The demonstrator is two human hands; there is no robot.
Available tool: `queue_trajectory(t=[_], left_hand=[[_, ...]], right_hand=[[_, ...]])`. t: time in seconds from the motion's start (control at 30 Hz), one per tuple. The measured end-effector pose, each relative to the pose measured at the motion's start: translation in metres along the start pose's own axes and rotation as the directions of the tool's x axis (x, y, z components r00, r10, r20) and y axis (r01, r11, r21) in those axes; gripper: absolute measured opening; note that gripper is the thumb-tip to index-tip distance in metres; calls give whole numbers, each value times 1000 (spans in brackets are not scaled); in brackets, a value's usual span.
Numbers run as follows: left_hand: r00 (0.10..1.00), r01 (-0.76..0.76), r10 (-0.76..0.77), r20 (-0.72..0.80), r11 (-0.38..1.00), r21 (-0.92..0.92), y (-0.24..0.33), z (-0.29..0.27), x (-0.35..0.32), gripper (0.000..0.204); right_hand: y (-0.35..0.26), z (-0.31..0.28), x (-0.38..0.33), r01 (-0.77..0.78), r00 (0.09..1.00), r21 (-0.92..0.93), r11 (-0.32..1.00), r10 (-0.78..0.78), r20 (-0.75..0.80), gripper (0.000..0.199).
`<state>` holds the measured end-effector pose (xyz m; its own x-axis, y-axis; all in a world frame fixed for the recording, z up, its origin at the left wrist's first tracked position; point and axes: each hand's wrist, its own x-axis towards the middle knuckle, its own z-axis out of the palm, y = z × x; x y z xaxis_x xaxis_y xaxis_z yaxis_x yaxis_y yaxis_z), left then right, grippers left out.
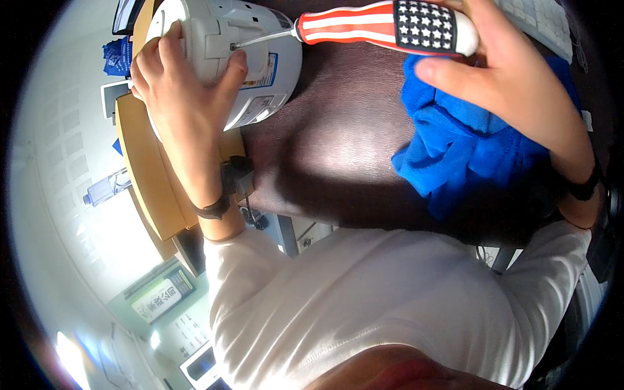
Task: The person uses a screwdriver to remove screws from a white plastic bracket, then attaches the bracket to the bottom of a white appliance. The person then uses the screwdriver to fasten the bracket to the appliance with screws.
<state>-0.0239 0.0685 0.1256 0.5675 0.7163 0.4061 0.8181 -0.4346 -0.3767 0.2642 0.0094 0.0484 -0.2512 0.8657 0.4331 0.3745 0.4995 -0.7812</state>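
The screwdriver (361,26) lies at the far side of the scene, almost level, its metal shaft running left into a small hole in the white appliance (211,29). The right hand (478,55) has its fingers gripping the far side of the handle's thick end, while the thumb lies along the near side; how firmly they press, I cannot tell. The left hand (188,81) clasps the appliance with bent, spread fingers, thumb just beside the shaft's tip. The striped, starred handle looks rubbery and should give good grip, while the thin shaft is stiff and likely slick; the bulging middle of the handle seems the best hold for turning. The appliance is probably bulky, fairly heavy and rigid, with a smooth shell that could slip and scuff, so its rounded edges suit a broad hold. It rests at the far left of the dark tabletop (338,143); the soft blue cloth (455,143) lies right, crumpled.
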Motion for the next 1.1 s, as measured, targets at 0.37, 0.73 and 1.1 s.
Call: queue_trajectory(t=[0.37,0.73,1.1], left_hand=[[1000,7,-6,-13,996,91,1,2,2,67],[1000,19,-18,-22,998,64,6,-1,3,66],[998,17,-15,-54,999,33,3,2,2,70]], right_hand=[[41,14,-7,222,975,108,969,-220,-28,33],[-10,55,-11,-278,845,36,960,262,-466,28],[36,33,-6,232,938,-275,933,-290,-190,27]])
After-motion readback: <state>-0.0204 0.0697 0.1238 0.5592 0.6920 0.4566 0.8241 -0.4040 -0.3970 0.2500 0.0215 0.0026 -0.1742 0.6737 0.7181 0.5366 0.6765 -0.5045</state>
